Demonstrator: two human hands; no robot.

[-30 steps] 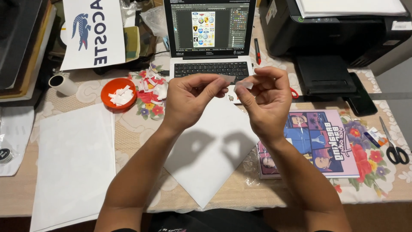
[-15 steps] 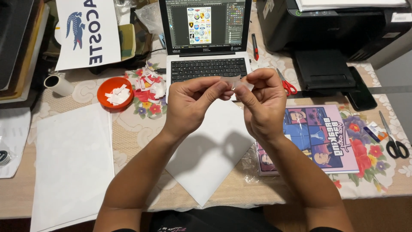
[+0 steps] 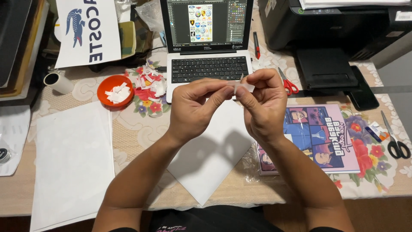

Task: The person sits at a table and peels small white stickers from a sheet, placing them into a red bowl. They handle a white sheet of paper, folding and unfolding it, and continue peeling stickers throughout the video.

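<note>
Change since earlier frame: both hands sit slightly lower and nearer the body; the fingertips have drawn closer together over the small white piece.
Landmark: laptop (image 3: 207, 41), open at the far side of the table.
Left hand (image 3: 195, 109): raised in front of the laptop keyboard, thumb and forefinger pinched on the left edge of the small white piece (image 3: 243, 87).
Right hand (image 3: 262, 103): beside the left hand, fingers closed on the right part of the same piece.
Piece location: held in the air between both hands, just in front of the laptop.
White sheet (image 3: 212, 150): flat on the table below the hands, corner toward the body.
Red scissors (image 3: 286, 82): right of the laptop.
Orange bowl (image 3: 113, 89): left of the laptop, holding white scraps.
Step in hand: judged as peeling or separating the piece.
Next move requirement: a steady pinch and slow, even pull.
</note>
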